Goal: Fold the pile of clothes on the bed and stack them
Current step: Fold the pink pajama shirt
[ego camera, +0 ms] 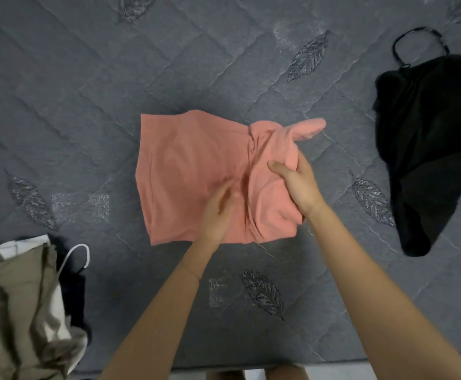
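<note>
Head view: one camera, looking down.
Pink garment (196, 174): partly folded, flat on the grey quilted mattress (169, 64).
Left hand (218, 207): fingers straight, pressing the pink garment's near middle; blurred.
Right hand (297, 185): thumb and fingers curled round the pink garment's bunched right edge.
Black garment (429, 146): crumpled, well right of the pink garment.
Khaki pile (18, 311): heaped, near-left of the pink garment.

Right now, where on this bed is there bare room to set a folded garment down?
The widest bare patch of the grey quilted bed lies beyond the salmon-pink cloth garment. A narrower strip runs between it and the crumpled black garment. Crowded: the near-left corner, under the beige fabric pile.
</note>
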{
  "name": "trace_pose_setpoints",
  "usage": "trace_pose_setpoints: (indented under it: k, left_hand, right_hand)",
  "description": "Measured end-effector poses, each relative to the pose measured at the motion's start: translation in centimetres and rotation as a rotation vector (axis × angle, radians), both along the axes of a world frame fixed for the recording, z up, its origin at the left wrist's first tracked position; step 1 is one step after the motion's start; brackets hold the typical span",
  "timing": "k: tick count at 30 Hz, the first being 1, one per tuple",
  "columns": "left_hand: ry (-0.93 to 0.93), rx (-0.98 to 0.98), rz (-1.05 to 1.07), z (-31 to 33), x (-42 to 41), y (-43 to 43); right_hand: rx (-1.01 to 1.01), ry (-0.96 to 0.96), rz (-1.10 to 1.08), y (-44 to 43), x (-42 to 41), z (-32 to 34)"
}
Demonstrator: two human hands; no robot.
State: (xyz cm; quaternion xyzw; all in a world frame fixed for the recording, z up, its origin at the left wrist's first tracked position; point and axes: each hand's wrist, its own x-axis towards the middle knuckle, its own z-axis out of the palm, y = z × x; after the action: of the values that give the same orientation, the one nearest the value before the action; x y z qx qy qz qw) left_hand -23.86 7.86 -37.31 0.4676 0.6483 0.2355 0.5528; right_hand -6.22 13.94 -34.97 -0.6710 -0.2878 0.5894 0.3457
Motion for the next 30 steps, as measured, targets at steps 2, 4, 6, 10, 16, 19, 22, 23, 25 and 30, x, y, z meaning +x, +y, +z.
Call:
trace_pose_setpoints:
  k: [2,4,6,10,16,19,22,23,25,30]
  left_hand:
    - [-0.245,-0.104,0.229,1.9,-1.4,0.5]
    - [-0.398,-0.192,0.371,2.9,-3.4,0.7]
    - [-0.397,-0.210,0.420,3.4,-5.5,0.8]
    - [-0.196,-0.184,0.376,3.5,-8.9,-0.1]
    - [0.000,-0.118,0.569,1.9,-11.8,-1.3]
    - [0.034,-0.118,0.618,1.5,-12.6,-2.3]
    - [0.150,-0.172,0.623,1.3,-12.4,-2.6]
    - [0.248,-0.172,0.623,1.5,-12.0,-2.6]
    - [0.517,-0.033,0.556,2.1,-10.9,-2.4]
    - [0.767,0.331,-0.128,0.7,-8.3,-2.1]
  right_hand:
    - [0.034,0.054,0.034,0.7,-3.1,1.0]
    - [0.050,0.036,0.099,1.1,-6.5,1.5]
    - [0.017,0.074,0.169,1.3,-9.7,1.8]
    - [-0.154,0.337,0.332,0.5,-14.0,1.7]
    - [0.027,-0.030,0.362,-0.3,-15.4,0.1]
    - [0.286,-0.368,0.523,-0.2,-14.7,-0.8]
    - [0.443,-0.691,0.651,-0.3,-14.3,-1.7]
    - [0.460,-0.770,0.637,-0.4,-14.2,-1.9]
    - [0.464,-0.882,0.565,-0.7,-13.9,-2.4]
    - [0.253,-0.700,0.246,-1.3,-12.4,-3.5]
